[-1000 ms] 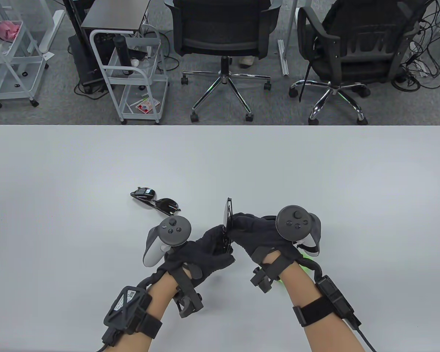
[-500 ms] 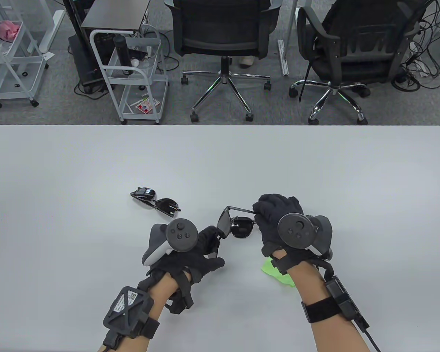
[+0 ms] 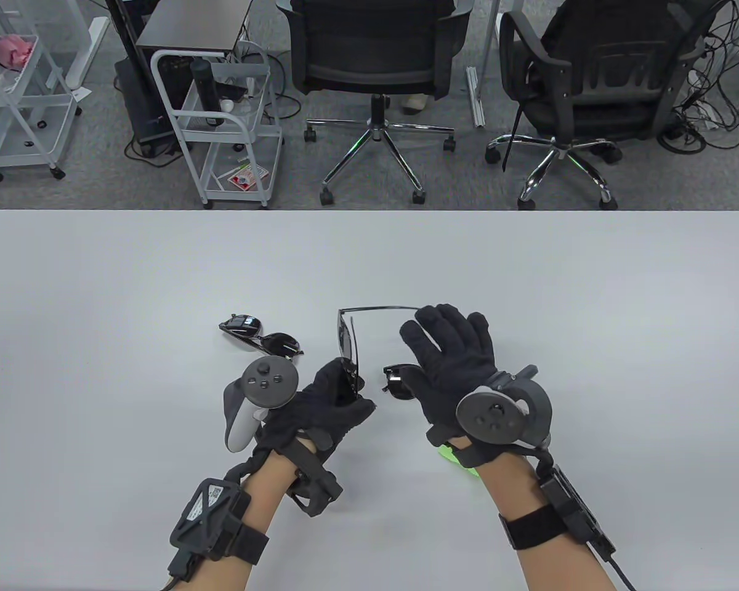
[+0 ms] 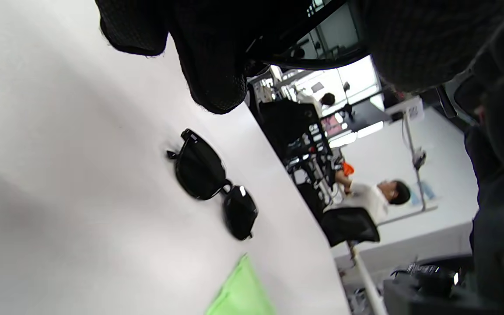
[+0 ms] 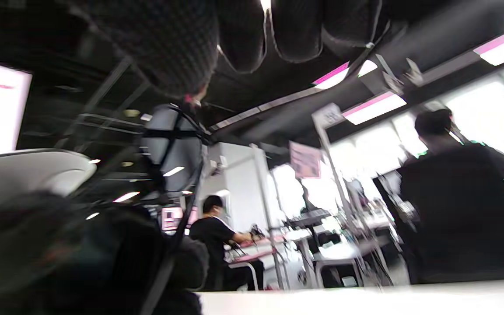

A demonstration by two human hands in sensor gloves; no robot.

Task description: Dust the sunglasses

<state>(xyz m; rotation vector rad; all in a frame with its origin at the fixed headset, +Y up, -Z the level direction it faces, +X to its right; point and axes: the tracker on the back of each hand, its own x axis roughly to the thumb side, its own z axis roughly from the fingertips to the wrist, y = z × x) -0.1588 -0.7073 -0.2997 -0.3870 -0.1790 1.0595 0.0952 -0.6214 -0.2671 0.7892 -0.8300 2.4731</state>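
My left hand (image 3: 350, 389) grips a pair of black sunglasses (image 3: 348, 352) by a lens and holds them upright above the table. One temple arm (image 3: 379, 308) is swung out to the right. My right hand (image 3: 434, 326) is beside it with fingers spread, a fingertip at the arm's tip; a dark part of the glasses (image 3: 398, 379) shows below its thumb. A second pair of sunglasses (image 3: 262, 340) lies on the table to the left and shows in the left wrist view (image 4: 212, 183). A green cloth (image 3: 453, 459) lies under my right wrist.
The white table (image 3: 529, 277) stretches wide on all sides of my hands. Two office chairs (image 3: 375, 74) and a white cart (image 3: 222, 123) stand on the floor beyond its far edge. The green cloth also shows in the left wrist view (image 4: 241, 288).
The held sunglasses turned from flat to upright and one temple arm swung open. My right hand let go of the temple and spread its fingers. The left hand shifted slightly left.
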